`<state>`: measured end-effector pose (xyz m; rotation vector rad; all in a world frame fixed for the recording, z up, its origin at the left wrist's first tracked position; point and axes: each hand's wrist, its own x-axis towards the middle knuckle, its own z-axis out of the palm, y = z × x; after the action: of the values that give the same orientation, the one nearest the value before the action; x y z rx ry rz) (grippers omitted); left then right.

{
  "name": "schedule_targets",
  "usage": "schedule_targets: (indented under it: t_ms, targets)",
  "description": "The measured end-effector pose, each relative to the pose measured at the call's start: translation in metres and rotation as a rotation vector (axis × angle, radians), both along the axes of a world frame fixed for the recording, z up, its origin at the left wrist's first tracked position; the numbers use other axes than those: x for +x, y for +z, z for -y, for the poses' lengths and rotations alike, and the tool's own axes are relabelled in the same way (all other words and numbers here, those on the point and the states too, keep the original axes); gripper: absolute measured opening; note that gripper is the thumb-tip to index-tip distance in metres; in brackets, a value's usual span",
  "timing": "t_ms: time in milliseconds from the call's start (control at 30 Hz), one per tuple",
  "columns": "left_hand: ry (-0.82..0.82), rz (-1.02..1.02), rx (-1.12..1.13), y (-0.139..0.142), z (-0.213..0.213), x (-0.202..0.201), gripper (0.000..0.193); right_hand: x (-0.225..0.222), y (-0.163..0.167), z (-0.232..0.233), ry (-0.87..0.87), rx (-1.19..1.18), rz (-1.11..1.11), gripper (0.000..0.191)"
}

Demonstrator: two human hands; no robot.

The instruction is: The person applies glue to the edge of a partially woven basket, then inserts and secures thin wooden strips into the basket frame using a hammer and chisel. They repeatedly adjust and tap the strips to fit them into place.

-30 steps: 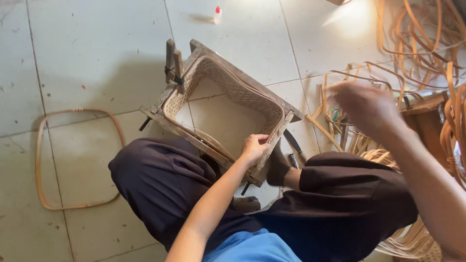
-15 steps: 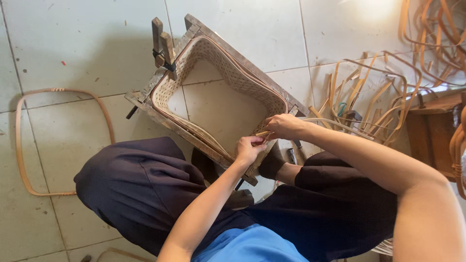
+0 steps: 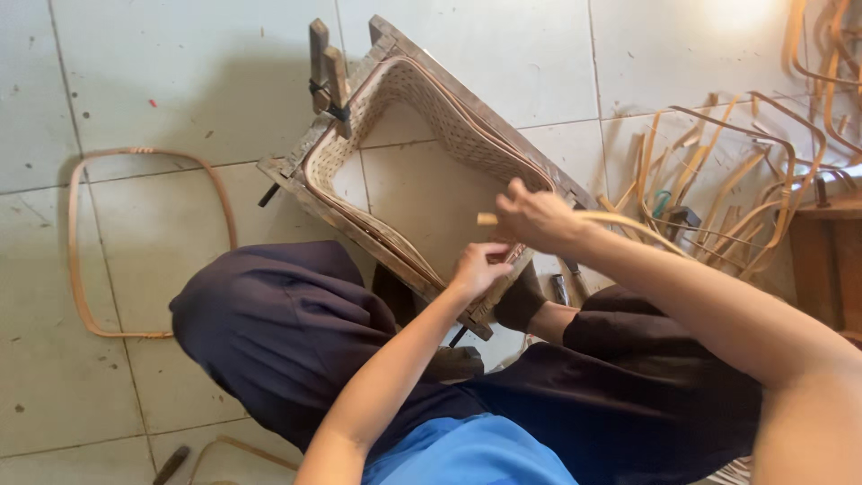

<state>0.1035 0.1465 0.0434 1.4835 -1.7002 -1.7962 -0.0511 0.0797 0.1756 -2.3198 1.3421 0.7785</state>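
A square wooden frame (image 3: 296,180) with a woven rattan basket wall (image 3: 386,94) inside it stands tilted on the tiled floor, leaning against my knees. My left hand (image 3: 478,268) grips the frame's near corner and the woven rim there. My right hand (image 3: 536,216) is closed on a thin rattan strip (image 3: 628,223), whose cut end pokes out to the left just above the rim. Dark trousers and a blue shirt fill the lower part of the view.
A bent rattan hoop (image 3: 81,242) lies on the tiles at left. Several loose curved rattan strips (image 3: 727,171) are piled at right beside a wooden stand (image 3: 831,251). A clamp (image 3: 328,76) sits on the frame's far corner. A small tool (image 3: 558,289) lies near my foot.
My right hand came in from the strip pile at right and now holds a rattan strip at the frame's near corner. My left hand stayed on that corner.
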Motion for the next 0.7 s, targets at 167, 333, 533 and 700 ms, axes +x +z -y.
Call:
schedule_targets:
  t_ms: [167,333,533,700]
  targets:
    - [0.041,-0.338,-0.363,0.058,0.02,-0.025,0.087,0.014,0.086,0.069,0.032,-0.702,0.568,0.029]
    - [0.112,-0.476,-0.425,0.099,0.042,-0.036,0.05,0.045,0.098,0.116,-0.464,-0.665,0.939,0.02]
    - [0.241,-0.403,-0.421,0.111,0.051,-0.03,0.015,0.053,0.08,0.122,-0.475,-0.693,1.07,0.014]
    - [0.233,-0.367,-0.469,0.113,0.048,-0.03,0.012,0.049,0.075,0.123,-0.498,-0.654,1.055,0.014]
